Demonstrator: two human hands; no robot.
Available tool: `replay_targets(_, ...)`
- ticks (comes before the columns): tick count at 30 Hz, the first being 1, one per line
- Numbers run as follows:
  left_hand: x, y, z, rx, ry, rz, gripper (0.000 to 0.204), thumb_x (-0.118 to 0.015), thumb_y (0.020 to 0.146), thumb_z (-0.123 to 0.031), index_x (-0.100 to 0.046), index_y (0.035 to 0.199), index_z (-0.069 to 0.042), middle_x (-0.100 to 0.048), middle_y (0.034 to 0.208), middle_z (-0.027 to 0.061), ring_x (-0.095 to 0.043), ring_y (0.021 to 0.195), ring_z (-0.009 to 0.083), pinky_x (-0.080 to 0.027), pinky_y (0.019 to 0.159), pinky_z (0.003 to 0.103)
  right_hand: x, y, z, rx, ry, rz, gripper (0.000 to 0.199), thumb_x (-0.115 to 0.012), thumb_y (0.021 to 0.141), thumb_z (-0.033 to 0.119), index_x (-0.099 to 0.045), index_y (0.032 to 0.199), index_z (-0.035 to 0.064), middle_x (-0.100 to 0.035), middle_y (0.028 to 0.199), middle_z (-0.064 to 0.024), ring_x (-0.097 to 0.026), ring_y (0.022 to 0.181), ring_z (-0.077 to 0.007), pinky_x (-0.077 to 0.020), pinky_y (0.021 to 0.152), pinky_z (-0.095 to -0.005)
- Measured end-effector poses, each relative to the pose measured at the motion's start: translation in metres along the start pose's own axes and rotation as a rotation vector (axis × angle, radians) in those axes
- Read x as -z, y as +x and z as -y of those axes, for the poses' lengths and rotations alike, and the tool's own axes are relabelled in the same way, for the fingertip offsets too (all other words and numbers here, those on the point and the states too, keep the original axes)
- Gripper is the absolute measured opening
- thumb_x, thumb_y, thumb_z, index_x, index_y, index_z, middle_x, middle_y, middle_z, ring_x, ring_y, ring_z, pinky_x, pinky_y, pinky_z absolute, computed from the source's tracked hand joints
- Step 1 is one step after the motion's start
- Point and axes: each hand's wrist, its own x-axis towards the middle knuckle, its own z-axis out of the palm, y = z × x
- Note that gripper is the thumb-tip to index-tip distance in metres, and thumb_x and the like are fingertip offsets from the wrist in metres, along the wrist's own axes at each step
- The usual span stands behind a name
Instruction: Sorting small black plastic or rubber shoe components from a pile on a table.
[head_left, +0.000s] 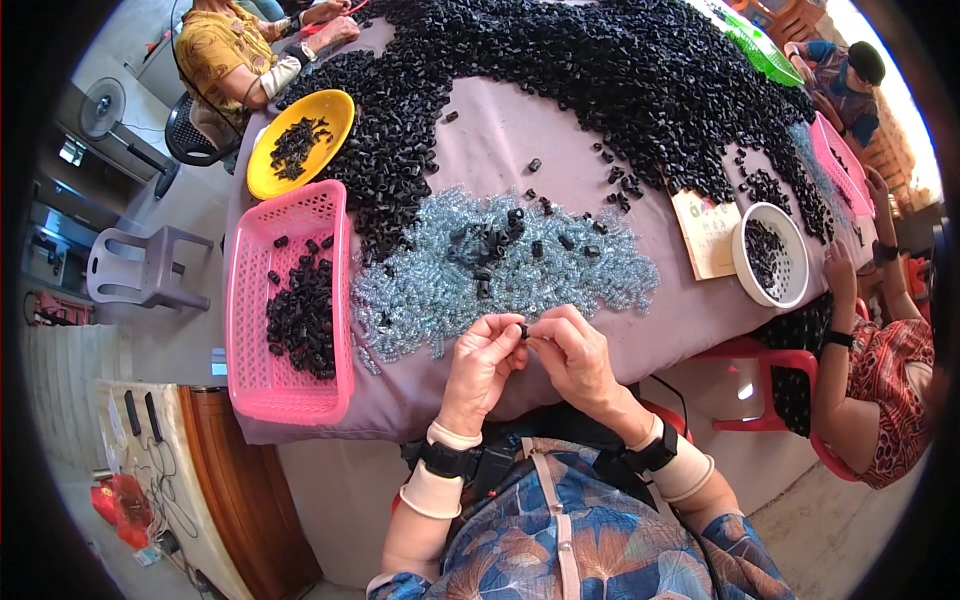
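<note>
My left hand (474, 368) and my right hand (582, 366) meet just past the table's near edge. Between their fingertips is a small black plastic piece (523, 331), pinched from both sides and partly hidden by the fingers. Directly beyond them spreads a pile of clear bluish small coil-like parts (590, 270), with several black pieces lying on top. Left of my hands stands a pink perforated basket (291, 402) holding a heap of black plastic pieces (303, 325).
A large mound of black pieces (560, 60) covers the table's far part. A yellow bowl (343, 115) lies at left, a white colander (797, 262) and a booklet (702, 235) at right. Co-workers sit left (225, 50), far right (840, 85) and near right (885, 400).
</note>
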Motion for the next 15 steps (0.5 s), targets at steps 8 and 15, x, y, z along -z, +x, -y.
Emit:
replay_targets(8,0.011,0.008,-0.004,-0.013,0.03,0.071,0.009,-0.059,0.088,-0.007,-0.059,0.097,-0.004,-0.06,0.076,0.0035,-0.057,0.064,0.0114,-0.046,0.059,0.024,0.002,0.008,0.0,-0.381,0.244,0.116,0.008,-0.064,0.076,0.001,-0.058,0.082,0.0022,-0.058,0.079,-0.0083,-0.06,0.066,-0.0214,-0.0479,0.057,-0.031)
replay_targets(15,0.008,0.009,-0.005,0.005,-0.029,0.078,0.011,-0.059,0.088,-0.007,-0.059,0.098,-0.003,-0.061,0.077,0.0048,-0.057,0.064,0.0117,-0.046,0.06,0.023,-0.003,0.015,-0.004,0.003,0.033,0.067,0.01,-0.062,0.075,0.0,-0.058,0.084,0.0033,-0.058,0.08,-0.0099,-0.06,0.067,-0.0261,-0.0483,0.058,-0.0323)
